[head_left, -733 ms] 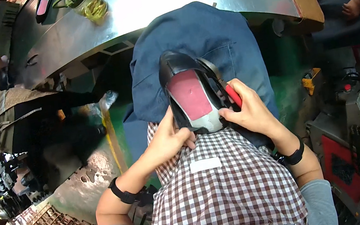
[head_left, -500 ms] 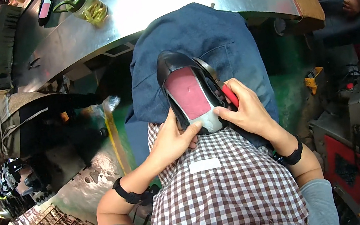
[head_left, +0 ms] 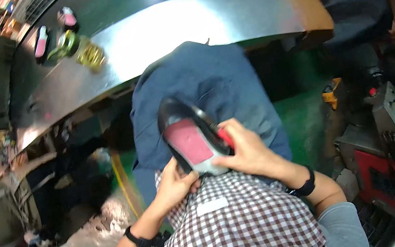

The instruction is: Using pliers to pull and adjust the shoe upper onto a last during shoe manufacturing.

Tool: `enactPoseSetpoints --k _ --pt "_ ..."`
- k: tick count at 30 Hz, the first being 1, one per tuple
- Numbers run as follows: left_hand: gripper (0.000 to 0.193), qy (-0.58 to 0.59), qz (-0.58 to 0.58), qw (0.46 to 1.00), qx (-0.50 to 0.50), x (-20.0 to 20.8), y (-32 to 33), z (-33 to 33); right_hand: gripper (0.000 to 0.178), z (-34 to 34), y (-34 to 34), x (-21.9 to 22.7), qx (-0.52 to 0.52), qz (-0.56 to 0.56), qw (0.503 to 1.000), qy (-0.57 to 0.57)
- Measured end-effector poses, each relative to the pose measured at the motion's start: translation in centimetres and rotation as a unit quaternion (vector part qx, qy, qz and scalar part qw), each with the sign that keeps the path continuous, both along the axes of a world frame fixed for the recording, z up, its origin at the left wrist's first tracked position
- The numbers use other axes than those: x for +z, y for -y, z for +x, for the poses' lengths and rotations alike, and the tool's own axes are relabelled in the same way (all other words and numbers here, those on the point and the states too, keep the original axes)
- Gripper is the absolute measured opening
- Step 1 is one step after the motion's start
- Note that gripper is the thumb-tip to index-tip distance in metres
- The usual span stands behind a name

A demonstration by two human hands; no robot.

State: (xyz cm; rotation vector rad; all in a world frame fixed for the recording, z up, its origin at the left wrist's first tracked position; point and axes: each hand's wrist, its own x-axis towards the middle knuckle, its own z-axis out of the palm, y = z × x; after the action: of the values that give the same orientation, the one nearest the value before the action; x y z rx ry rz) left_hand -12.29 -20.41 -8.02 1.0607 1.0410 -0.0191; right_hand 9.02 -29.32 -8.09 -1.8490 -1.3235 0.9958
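On my lap lies a black slip-on shoe (head_left: 173, 111) with a pink insole (head_left: 188, 139) and a pale heel area, its toe pointing away from me. My left hand (head_left: 172, 185) is closed on the near left side of the heel. My right hand (head_left: 249, 152) is wrapped round a red-handled metal tool (head_left: 225, 137) on the shoe's right side, its thumb resting on the heel edge. The tool's metal part runs forward along the shoe's right rim. Blur hides its exact kind and where its tip touches.
Beyond my knees stands a metal-edged worktable (head_left: 161, 23). On its left are a green-lidded bottle (head_left: 89, 55) and two more shoes, one a black shoe (head_left: 41, 45). A brown carton (head_left: 306, 8) sits at its right end. A grey-red machine (head_left: 381, 172) stands right; other people sit at both sides.
The view has shifted, so my lap, the shoe and the table appear lower and further left, and a second shoe shows on the table. Both hands keep their hold.
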Motion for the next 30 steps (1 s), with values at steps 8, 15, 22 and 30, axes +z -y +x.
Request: enactPoseSetpoints --k 8,15,22,30 --pt "0.043 0.026 -0.004 0.999 -0.041 1.4 -1.9 0.6 0.068 0.3 -0.4 -1.2 -0.053 -0.040 0.985 -0.157" --pt "0.043 -0.024 0.304 0.948 -0.091 3.2 -1.6 3.0 0.064 -0.5 -0.9 -1.5 -0.129 0.040 0.972 -0.191" --pt "0.079 0.154 0.240 0.957 -0.058 0.3 -3.2 3.9 0.061 1.5 -1.9 0.2 -0.178 0.106 0.953 -0.219" --pt "0.076 0.149 0.100 0.981 -0.079 5.2 -7.5 7.5 0.068 3.6 -4.8 1.1 -0.212 0.143 0.889 -0.381"
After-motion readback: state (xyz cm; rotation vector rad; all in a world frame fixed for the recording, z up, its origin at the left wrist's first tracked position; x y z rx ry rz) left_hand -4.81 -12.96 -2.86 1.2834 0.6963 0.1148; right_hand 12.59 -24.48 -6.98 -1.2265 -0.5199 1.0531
